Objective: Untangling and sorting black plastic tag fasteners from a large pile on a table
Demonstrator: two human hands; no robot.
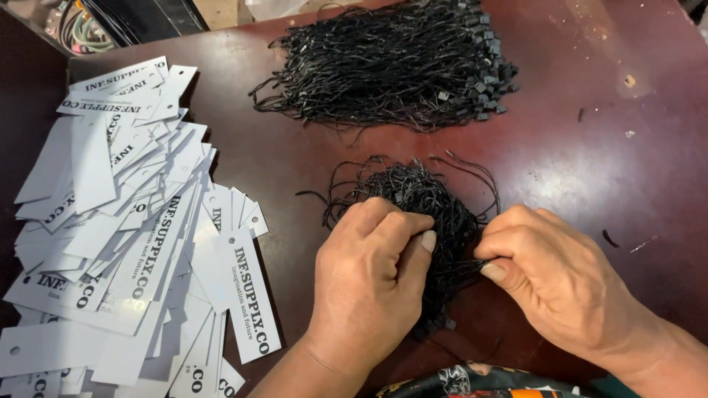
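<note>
Both hands, left hand point(369, 276) and right hand point(549, 276), pinch the small tangled string bundle point(420, 199), probably teasing one loop free, so next needs a gentle pull.

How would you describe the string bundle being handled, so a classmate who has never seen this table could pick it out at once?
Start at the dark red table, with white paper tags spread along its left side. Two black string bundles lie right of them. The one meant is the smaller bundle, gripped by the left hand and right hand; the larger bundle lies untouched at the far edge.
</note>
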